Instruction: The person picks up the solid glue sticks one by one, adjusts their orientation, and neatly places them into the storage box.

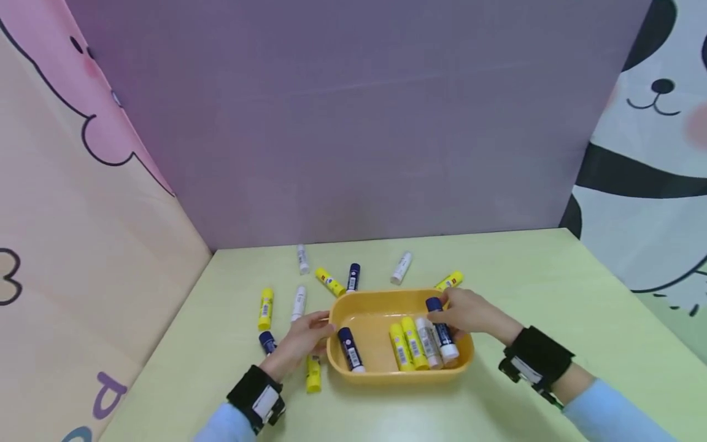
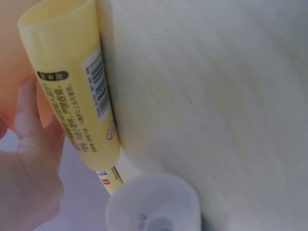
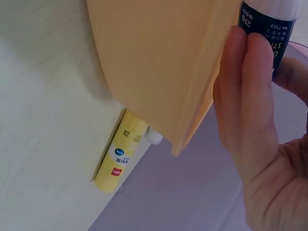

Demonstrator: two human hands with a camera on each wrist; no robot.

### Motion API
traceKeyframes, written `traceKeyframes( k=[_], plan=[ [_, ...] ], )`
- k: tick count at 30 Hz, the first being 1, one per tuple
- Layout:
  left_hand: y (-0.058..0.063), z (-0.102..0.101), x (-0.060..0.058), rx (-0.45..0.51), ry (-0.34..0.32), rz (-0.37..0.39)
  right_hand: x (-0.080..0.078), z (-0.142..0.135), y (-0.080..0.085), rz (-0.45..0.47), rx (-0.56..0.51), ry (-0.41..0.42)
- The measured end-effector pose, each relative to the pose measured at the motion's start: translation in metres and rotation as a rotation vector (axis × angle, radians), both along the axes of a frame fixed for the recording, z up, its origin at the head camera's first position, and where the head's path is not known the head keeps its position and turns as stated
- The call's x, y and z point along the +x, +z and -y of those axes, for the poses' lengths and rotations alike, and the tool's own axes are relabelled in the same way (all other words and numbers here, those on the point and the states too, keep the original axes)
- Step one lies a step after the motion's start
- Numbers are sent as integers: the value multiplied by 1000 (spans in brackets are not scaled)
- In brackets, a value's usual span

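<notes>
A yellow-orange tray (image 1: 370, 377) stands in front of me on the table. My left hand (image 1: 301, 341) holds its left end at the rim; in the left wrist view, a finger lies against the tray's outer wall. My right hand (image 1: 474, 313) pinches a navy glue stick (image 1: 444, 337) with a white end, over the right end of the tray. In the right wrist view, fingers and thumb wrap this navy glue stick (image 3: 269, 36). Beside it in the tray lie two yellow glue sticks (image 1: 407, 345) and a white one (image 1: 428, 344). Another navy glue stick (image 1: 350, 350) lies at the tray's left.
Several glue sticks lie on the table around the tray: yellow (image 1: 266, 309) and white (image 1: 299, 302) ones at the left, a navy one (image 1: 353, 277) and a white one (image 1: 401, 267) behind. A yellow stick (image 1: 313, 374) lies near my left hand. A purple panel (image 1: 353, 123) stands at the back.
</notes>
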State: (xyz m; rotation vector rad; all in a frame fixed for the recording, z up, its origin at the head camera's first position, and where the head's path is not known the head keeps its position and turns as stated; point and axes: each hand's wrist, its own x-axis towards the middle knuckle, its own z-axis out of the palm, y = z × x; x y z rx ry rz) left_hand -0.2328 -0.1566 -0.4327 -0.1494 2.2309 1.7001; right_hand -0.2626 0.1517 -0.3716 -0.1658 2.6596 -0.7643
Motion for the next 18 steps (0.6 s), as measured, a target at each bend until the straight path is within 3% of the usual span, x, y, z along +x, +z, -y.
traceKeyframes(
  k=[12,18],
  plan=[
    [-2,-1,4,21,-17,11,7,6,-13,-17,81,-20],
    [-2,0,0,36,-18,2,7,7,-16,-28,78,-19]
  ],
)
